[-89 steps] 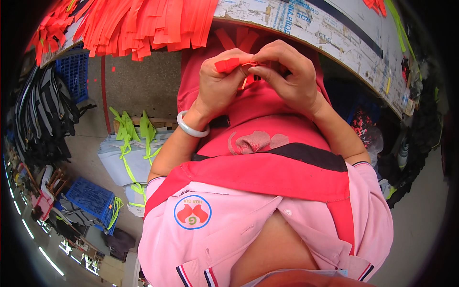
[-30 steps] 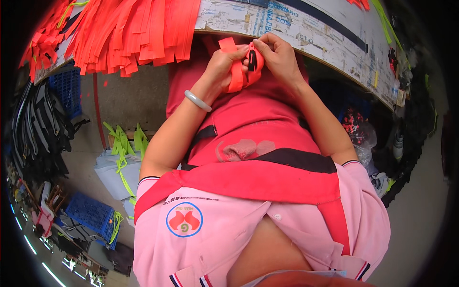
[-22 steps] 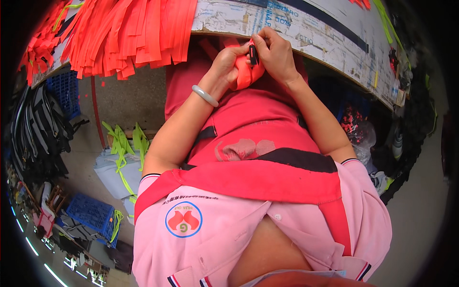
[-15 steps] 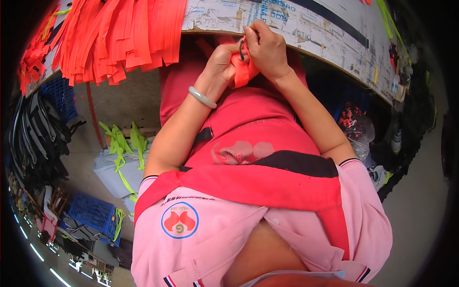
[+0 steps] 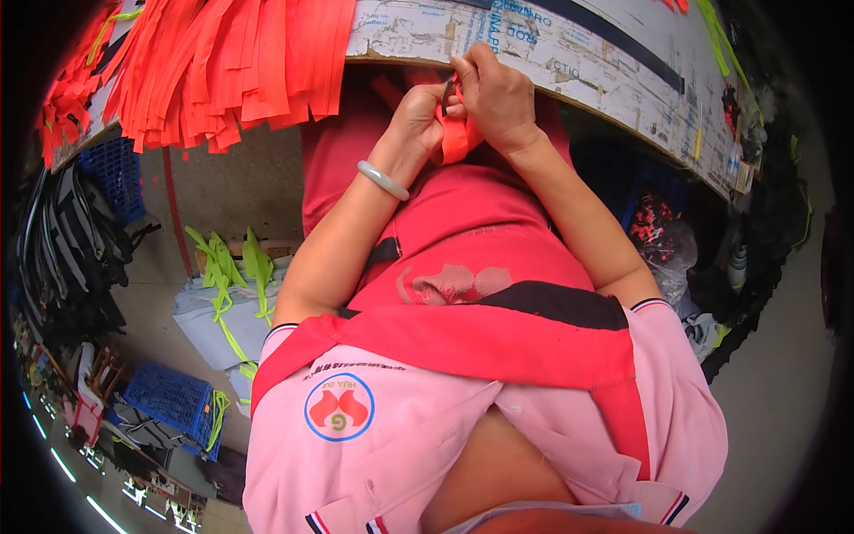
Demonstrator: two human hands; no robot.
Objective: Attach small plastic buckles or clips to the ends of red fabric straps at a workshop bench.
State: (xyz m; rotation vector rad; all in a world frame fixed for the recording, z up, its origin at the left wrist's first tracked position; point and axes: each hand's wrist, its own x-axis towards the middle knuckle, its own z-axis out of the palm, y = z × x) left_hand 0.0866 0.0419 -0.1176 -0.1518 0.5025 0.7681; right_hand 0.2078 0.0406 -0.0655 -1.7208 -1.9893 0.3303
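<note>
My left hand [image 5: 418,120] and my right hand [image 5: 494,93] meet just below the table's front edge [image 5: 569,67], both gripping a folded orange strap [image 5: 455,138]. A small dark piece, likely a buckle [image 5: 447,89], sits between the fingertips at the strap's top. A pale bangle [image 5: 382,180] circles my left wrist. I wear a pink shirt with a red apron [image 5: 463,267] over it.
A thick bundle of orange straps [image 5: 222,62] hangs over the table edge at upper left. Neon green straps [image 5: 227,276] lie on a grey pile on the floor at left. Black straps [image 5: 62,258] and blue crates [image 5: 169,400] stand further left. Dark bags sit at right.
Both hands have risen from lap height to the table edge, carrying the orange strap with them. A dark piece now shows at the strap's top between the fingers.
</note>
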